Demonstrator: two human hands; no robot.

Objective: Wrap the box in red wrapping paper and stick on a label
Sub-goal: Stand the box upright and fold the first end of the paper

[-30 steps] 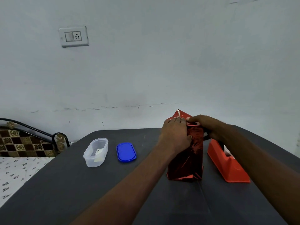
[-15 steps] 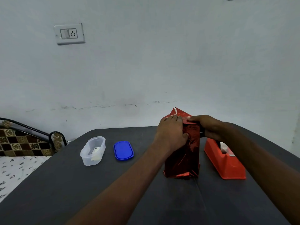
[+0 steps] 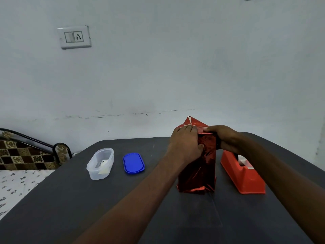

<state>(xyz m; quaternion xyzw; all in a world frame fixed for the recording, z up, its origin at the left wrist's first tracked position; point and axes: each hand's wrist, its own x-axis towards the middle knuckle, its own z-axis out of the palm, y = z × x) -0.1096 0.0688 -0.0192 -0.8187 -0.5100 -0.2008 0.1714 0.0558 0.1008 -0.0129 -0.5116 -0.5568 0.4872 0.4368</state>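
A tall box wrapped in shiny red paper (image 3: 202, 171) stands upright on the dark table (image 3: 123, 199). A triangular flap of the red paper (image 3: 194, 121) sticks up at its top. My left hand (image 3: 184, 145) presses on the box's upper left side, fingers over the top edge. My right hand (image 3: 223, 138) grips the top right edge, pinching the paper there. The box itself is hidden under the paper. An orange tape dispenser (image 3: 242, 175) sits just right of the box.
A clear plastic tub (image 3: 100, 163) with small paper pieces inside stands at the left, its blue lid (image 3: 133, 162) lying beside it. A bed with a patterned headboard (image 3: 26, 155) borders the table's left. The wall is close behind.
Both hands stay on the top of the box with hardly any movement. The view has shifted slightly.
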